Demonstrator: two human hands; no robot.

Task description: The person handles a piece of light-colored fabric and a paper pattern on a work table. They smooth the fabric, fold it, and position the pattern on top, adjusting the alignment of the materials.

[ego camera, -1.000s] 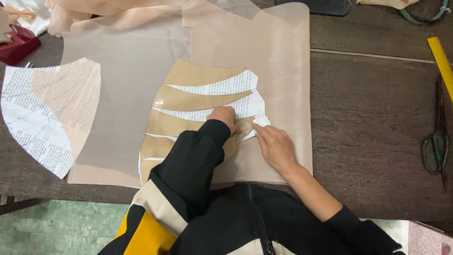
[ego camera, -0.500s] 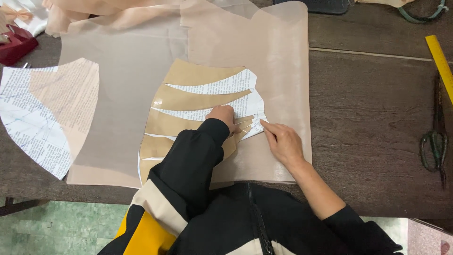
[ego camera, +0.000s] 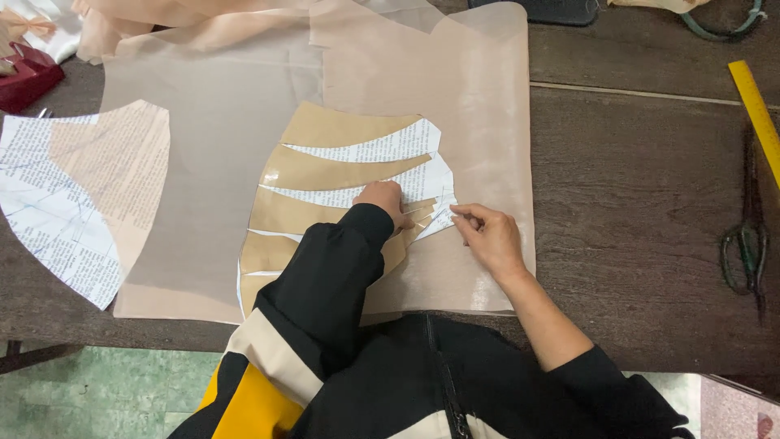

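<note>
Paper pattern (ego camera: 325,175) lies flat on sheer fabric (ego camera: 479,122); my left hand (ego camera: 382,197) presses it still, fingers flat. My right hand (ego camera: 487,236) pinches its right edge.

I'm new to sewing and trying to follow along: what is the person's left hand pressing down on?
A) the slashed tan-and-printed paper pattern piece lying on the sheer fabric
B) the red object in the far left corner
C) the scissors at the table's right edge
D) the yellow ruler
A: the left hand rests flat on the slashed paper pattern piece, while the right hand touches its right tip; the scissors and yellow ruler lie untouched.
</note>
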